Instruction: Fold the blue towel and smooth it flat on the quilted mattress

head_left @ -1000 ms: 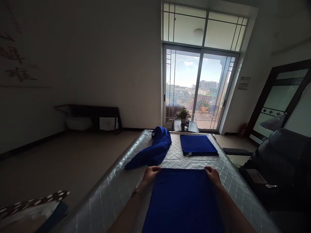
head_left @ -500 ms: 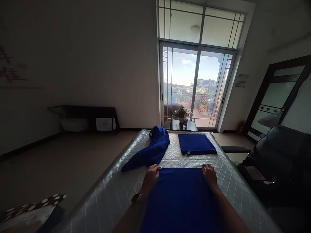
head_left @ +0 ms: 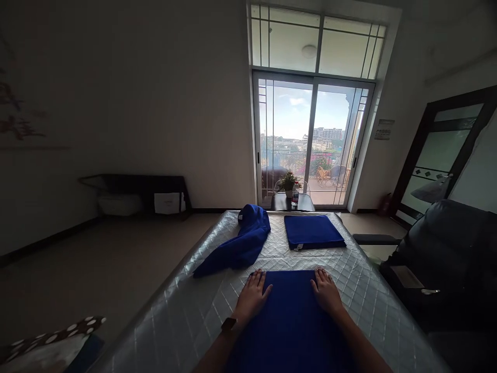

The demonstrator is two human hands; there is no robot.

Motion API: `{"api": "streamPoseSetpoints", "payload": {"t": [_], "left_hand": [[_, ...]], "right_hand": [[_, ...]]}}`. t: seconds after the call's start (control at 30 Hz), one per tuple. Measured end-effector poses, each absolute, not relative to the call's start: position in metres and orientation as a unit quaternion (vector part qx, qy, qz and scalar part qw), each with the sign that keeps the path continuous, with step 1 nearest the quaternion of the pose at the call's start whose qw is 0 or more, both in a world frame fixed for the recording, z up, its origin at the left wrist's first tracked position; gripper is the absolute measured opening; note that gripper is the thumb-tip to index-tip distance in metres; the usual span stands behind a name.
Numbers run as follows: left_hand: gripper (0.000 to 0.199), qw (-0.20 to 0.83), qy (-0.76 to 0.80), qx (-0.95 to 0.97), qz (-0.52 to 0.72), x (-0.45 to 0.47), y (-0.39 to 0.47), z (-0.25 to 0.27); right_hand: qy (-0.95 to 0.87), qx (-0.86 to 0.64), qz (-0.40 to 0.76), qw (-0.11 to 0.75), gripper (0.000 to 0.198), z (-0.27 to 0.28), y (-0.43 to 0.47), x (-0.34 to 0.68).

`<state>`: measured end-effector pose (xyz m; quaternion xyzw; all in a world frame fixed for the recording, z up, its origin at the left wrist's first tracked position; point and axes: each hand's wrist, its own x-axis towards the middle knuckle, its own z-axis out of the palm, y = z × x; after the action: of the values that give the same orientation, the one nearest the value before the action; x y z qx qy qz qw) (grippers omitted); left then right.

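Note:
A blue cloth (head_left: 291,321) lies spread flat on the silver quilted surface, its far edge straight. My left hand (head_left: 253,296) rests palm down on its far left corner, fingers stretched out, a dark watch on the wrist. On the far right corner lies my right hand (head_left: 326,292), also flat with the fingers extended. Beyond them sits a neatly folded blue cloth (head_left: 313,230) with a small white tag at its front edge. A crumpled blue cloth (head_left: 243,241) is to the left of that. The near end of the spread cloth runs out of view.
The silver quilted cover (head_left: 174,305) spans the table-like surface. At its far end stand a potted plant (head_left: 288,182) and a bottle (head_left: 295,194) on a small dark table. A black armchair (head_left: 458,248) is on the right, a dark bench (head_left: 143,189) by the left wall.
Both hands have gone from pinching the far corners of the cloth to lying flat on it, fingers extended. The view has tilted up slightly.

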<state>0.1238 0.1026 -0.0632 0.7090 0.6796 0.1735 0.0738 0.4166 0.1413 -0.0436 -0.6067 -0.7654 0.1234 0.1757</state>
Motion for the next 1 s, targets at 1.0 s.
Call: {"api": "streamPoseSetpoints", "payload": {"t": [1.0], "left_hand": [[0.083,0.065,0.705,0.683,0.180,0.133,0.101,-0.067]], "right_hand": [[-0.763,-0.618,0.104,0.161,0.062,-0.058,0.148,0.421]]}}
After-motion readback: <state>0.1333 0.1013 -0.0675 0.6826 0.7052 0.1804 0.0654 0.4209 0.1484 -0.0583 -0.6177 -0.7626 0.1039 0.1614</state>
